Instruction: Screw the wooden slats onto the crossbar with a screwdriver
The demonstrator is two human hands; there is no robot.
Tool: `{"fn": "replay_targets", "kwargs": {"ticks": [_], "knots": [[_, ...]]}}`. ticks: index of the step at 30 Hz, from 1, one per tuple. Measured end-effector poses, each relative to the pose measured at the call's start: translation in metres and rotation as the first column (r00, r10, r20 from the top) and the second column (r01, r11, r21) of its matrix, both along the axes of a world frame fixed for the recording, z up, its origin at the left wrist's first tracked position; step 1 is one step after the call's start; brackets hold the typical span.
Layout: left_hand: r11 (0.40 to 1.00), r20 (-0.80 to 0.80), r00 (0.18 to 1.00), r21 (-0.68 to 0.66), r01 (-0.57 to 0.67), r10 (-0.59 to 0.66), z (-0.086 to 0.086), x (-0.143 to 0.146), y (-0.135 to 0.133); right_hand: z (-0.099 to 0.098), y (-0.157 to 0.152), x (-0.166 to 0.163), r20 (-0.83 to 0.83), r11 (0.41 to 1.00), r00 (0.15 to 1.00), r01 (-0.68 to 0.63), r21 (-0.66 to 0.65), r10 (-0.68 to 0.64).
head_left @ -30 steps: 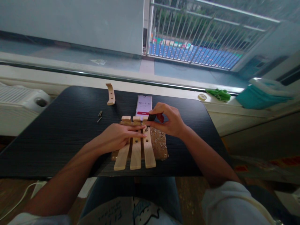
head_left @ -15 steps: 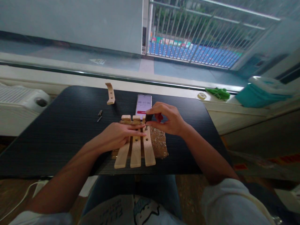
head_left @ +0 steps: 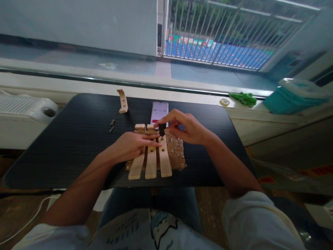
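Observation:
Three pale wooden hooks lie side by side across a brown, speckled board: a left hook (head_left: 137, 166), a middle hook (head_left: 151, 166) and a right hook (head_left: 165, 165). My left hand (head_left: 131, 145) rests over them with fingers stretched out, pressing on their upper halves. In the fingers of my right hand (head_left: 187, 128) is a short black screwdriver (head_left: 162, 129), held upright. Its tip meets a screw at the upper hole of the right hook; the lower hole shows bare. The board (head_left: 176, 152) is partly covered by the hooks.
Behind my hands a phone (head_left: 159, 109) displays a timer. Another wooden hook (head_left: 123, 101) stands at the back of the black table (head_left: 78, 139). Small metal pieces (head_left: 112, 125) lie at the left. On the sill are a tape roll (head_left: 224, 102), a green cloth (head_left: 243, 99) and a teal bin (head_left: 288, 99).
My right hand has tilted the screwdriver more upright and shifted it slightly left over the right hook's screw. My left hand stays on the hooks. The whole view has moved a little.

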State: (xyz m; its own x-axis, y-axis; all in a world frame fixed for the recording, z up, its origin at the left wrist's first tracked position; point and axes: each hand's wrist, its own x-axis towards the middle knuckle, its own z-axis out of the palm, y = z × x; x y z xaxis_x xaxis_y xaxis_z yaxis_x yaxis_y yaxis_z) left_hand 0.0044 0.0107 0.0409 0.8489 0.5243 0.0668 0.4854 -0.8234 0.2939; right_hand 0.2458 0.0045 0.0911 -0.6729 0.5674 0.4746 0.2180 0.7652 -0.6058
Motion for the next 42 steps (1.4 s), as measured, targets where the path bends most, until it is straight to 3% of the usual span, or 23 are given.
{"fn": "replay_targets", "kwargs": {"ticks": [6,18,42], "knots": [[1.0,-0.015,1.0,0.007,0.011,-0.011,0.001,0.001,0.001,0.005,0.001,0.001,0.032,0.998,0.999,-0.017,0.065,0.015],[0.998,-0.149,0.988,-0.049,-0.046,0.038,0.022,0.011,-0.002,0.007,0.001,0.002,0.014,0.993,0.999,0.032,0.115,-0.034],[0.999,-0.029,0.999,0.013,-0.04,0.041,0.008,0.008,-0.004,0.0,0.003,-0.001,-0.019,0.951,0.987,0.16,0.265,-0.161]]}}
